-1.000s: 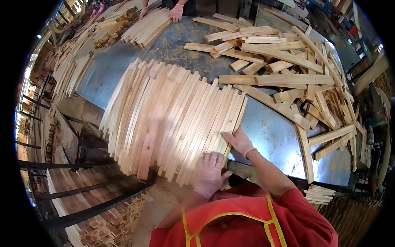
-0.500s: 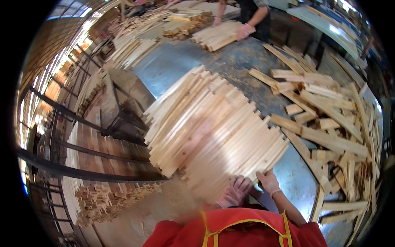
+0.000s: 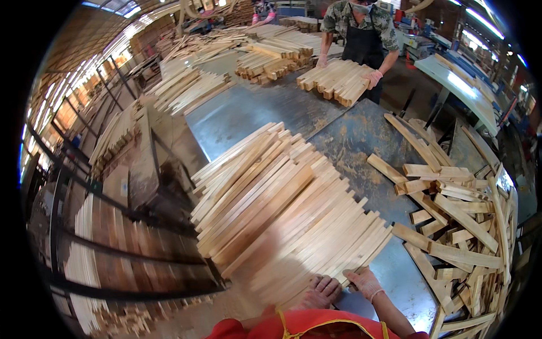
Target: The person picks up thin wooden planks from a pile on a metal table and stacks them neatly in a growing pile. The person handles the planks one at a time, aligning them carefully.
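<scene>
A wide layer of pale wooden strips (image 3: 282, 198) lies side by side on the metal table in front of me. At its near edge, my left hand (image 3: 320, 291) rests with the fingers stretched out on the closest strips. My right hand (image 3: 366, 283), in a thin pale glove, is closed on the end of a near wooden strip (image 3: 350, 261), thumb on top. Its other fingers are mostly hidden. The two hands are close together, a small gap between them.
To the right, loose wooden pieces (image 3: 457, 226) lie in a jumbled heap. Black metal bars (image 3: 130, 257) and stacked strips (image 3: 141, 234) stand at left. Across the metal table (image 3: 243, 116), a co-worker in a dark apron (image 3: 361, 45) holds a bundle of wood pieces (image 3: 336, 82). More strips (image 3: 276, 56) lie behind.
My view has tilted up, so more of the co-worker and the workshop shows. Both my hands stay at the strips' near edge; the left hand's fingers lie flatter.
</scene>
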Action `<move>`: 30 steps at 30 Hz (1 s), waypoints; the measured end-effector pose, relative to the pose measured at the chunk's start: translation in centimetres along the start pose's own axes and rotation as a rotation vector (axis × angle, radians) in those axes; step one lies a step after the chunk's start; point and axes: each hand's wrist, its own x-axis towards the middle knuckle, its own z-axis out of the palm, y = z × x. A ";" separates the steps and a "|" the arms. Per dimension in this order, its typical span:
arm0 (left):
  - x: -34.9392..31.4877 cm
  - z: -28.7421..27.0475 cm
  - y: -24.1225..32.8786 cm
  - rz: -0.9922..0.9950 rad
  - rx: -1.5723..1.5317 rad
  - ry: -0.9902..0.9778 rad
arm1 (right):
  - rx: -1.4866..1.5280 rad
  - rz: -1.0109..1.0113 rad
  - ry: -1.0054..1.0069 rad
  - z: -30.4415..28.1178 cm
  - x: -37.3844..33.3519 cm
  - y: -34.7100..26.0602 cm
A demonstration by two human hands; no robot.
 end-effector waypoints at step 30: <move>5.1 -20.9 -29.2 -0.008 0.065 0.287 | -0.720 -0.640 0.194 7.8 2.8 -26.8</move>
